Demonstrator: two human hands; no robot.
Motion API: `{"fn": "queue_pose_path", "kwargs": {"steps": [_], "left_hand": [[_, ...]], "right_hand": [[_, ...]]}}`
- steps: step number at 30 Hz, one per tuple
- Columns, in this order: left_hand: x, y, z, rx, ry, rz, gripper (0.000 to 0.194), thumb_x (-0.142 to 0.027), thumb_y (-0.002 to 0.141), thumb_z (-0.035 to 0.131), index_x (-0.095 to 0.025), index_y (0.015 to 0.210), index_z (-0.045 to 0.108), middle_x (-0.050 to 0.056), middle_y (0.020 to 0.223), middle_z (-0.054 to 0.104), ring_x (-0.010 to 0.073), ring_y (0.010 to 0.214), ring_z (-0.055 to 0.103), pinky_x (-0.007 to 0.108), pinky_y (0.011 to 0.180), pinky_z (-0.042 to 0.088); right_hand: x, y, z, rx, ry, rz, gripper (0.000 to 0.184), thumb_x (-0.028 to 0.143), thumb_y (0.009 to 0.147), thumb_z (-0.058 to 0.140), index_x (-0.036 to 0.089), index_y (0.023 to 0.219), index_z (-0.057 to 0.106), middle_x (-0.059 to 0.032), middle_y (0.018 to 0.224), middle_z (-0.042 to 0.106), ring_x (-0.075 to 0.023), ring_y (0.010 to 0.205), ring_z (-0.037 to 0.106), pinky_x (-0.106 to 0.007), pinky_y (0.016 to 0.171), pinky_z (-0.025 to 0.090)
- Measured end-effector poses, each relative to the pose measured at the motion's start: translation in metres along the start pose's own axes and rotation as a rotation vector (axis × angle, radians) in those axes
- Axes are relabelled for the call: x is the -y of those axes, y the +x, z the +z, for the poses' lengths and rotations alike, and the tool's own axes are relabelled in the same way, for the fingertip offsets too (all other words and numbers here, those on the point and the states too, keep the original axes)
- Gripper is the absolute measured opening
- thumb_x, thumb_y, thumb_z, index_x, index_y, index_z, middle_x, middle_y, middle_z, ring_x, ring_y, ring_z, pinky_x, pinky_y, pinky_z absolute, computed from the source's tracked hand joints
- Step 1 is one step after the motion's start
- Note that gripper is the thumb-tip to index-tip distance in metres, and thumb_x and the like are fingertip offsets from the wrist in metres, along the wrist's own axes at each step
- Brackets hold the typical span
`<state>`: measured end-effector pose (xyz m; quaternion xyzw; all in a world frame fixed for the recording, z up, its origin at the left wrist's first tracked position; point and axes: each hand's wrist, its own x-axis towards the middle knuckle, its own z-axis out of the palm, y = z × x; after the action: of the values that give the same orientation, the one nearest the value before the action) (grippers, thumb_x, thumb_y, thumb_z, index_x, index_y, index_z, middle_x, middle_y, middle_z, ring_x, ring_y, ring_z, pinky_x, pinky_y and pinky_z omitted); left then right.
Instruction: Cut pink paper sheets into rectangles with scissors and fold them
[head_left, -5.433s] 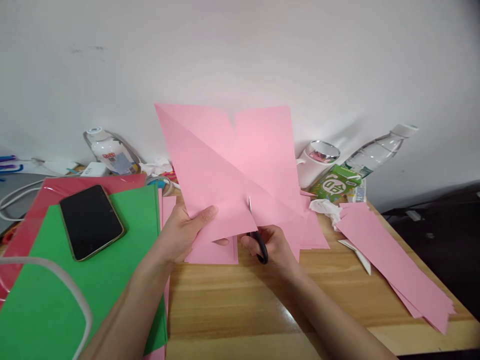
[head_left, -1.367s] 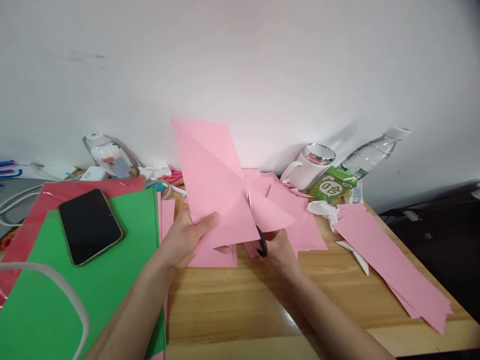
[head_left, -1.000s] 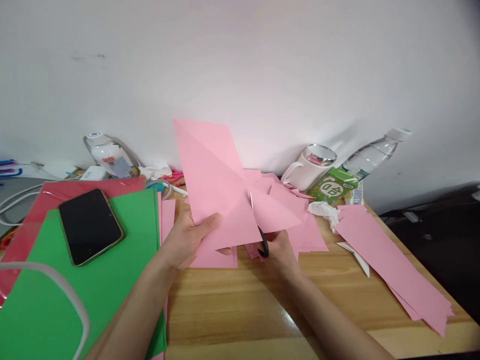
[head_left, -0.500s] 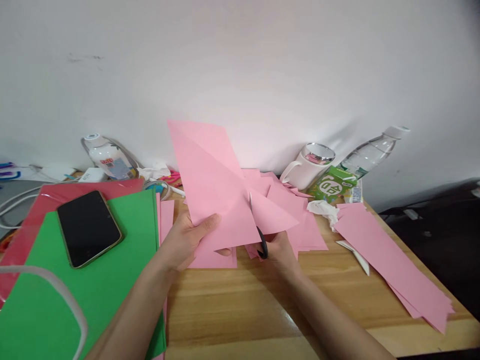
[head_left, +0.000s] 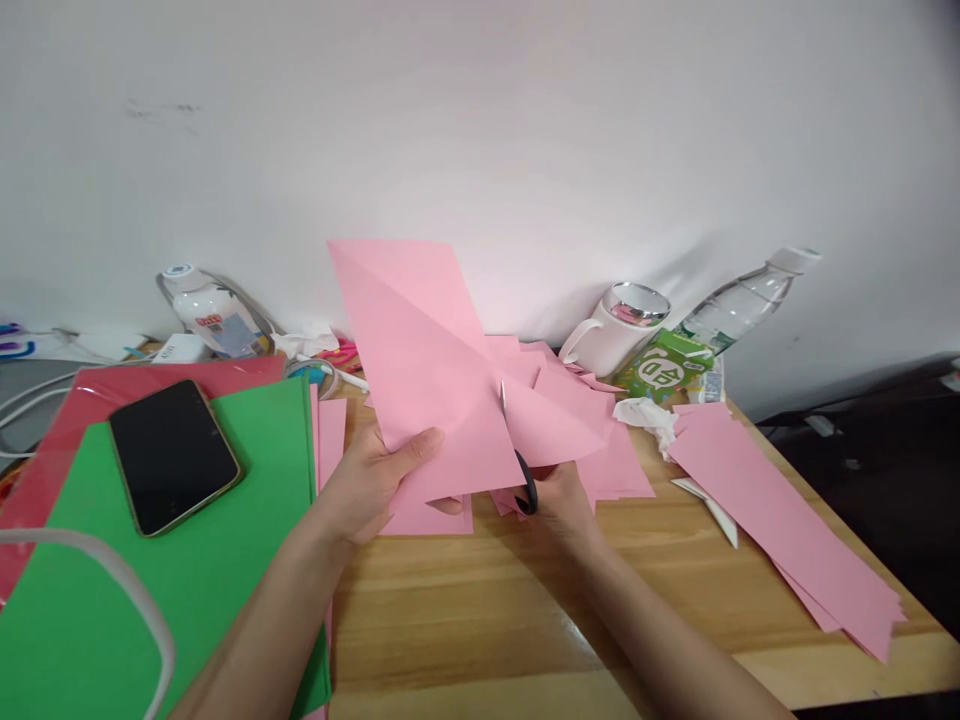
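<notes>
My left hand (head_left: 386, 480) grips a pink sheet of paper (head_left: 427, 350) by its lower left part, thumb on top and fingers beneath. The sheet is held up over the table with a diagonal crease across it. My right hand (head_left: 559, 500) is closed round the black handle of a pair of scissors (head_left: 528, 485). A scissor blade shows in a cut running up from the sheet's lower edge. To the right of the blade, the cut flap (head_left: 555, 425) bends away over my right hand, partly hiding the fingers. More pink paper pieces (head_left: 626, 465) lie underneath.
A phone (head_left: 174, 457) rests on green paper (head_left: 225, 590) at the left, near a white cable (head_left: 124, 570). Pink strips (head_left: 780, 530) lie along the right edge of the wooden table (head_left: 450, 620). A mug (head_left: 611, 335), green box (head_left: 664, 368) and bottles (head_left: 750, 300) stand by the wall.
The cut flap has swung slightly to the right. Both hands keep nearly the same places, and the view has shifted a little.
</notes>
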<state>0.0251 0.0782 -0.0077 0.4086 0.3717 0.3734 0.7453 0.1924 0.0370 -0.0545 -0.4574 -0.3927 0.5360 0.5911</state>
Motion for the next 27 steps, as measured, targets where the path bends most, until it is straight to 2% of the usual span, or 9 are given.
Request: {"fn": "queue_pose_path", "kwargs": {"steps": [3,8,22,27], "left_hand": [[-0.001,-0.001,0.0,0.013,-0.003,-0.006,0.029,-0.02,0.072,0.068,-0.013,0.1,0.064,0.008,0.087,0.07,0.0214,0.068,0.065,0.034,0.048,0.059],[-0.001,-0.001,0.001,0.012,0.003,0.016,0.025,-0.02,0.072,0.067,-0.011,0.096,0.065,0.009,0.083,0.07,0.0205,0.064,0.066,0.033,0.046,0.059],[0.001,0.0,0.0,0.043,0.008,0.022,0.025,-0.021,0.075,0.065,-0.008,0.096,0.062,0.01,0.079,0.07,0.0214,0.065,0.067,0.032,0.047,0.059],[0.001,0.0,0.0,0.038,0.008,0.023,0.028,-0.021,0.075,0.065,-0.011,0.1,0.062,0.01,0.086,0.07,0.0222,0.068,0.067,0.033,0.047,0.059]], "right_hand": [[0.004,0.0,0.001,0.007,0.024,0.041,0.006,0.013,0.054,0.054,0.018,0.053,0.05,0.0067,0.039,0.042,-0.0064,0.035,0.033,-0.022,0.034,0.025],[0.001,0.0,0.002,-0.004,0.059,0.031,0.011,0.013,0.055,0.054,0.017,0.065,0.056,0.0077,0.038,0.042,-0.007,0.035,0.033,-0.021,0.034,0.023],[-0.013,0.001,-0.003,-0.005,0.088,-0.018,0.007,0.009,0.062,0.056,0.015,0.06,0.056,0.0072,0.037,0.041,-0.0061,0.036,0.03,-0.022,0.036,0.022],[-0.013,0.001,-0.002,-0.011,0.1,-0.009,0.009,0.007,0.062,0.057,0.015,0.059,0.055,0.0069,0.038,0.042,-0.006,0.036,0.031,-0.022,0.036,0.021]]}}
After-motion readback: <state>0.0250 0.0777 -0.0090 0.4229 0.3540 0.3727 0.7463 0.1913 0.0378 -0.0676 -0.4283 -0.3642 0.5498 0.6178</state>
